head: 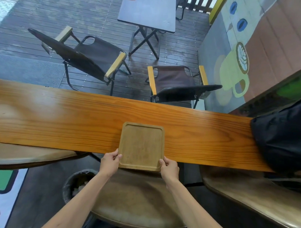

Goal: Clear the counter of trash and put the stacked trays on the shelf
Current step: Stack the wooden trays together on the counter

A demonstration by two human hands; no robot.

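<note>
A square wooden tray (141, 144) with a raised rim lies on the long orange wooden counter (60, 118), its near edge hanging over the counter's front. Whether it is one tray or a stack I cannot tell from above. My left hand (109, 161) grips the tray's near left corner, thumb on the rim. My right hand (169, 167) grips the near right corner the same way. Nothing lies inside the tray.
A black bag (283, 137) covers the counter's right end. Round stools (139, 204) stand below me, with a trash bin (76, 184) holding crumpled paper to the left. Beyond the counter are two folding chairs (97, 59) and a small table (149, 12).
</note>
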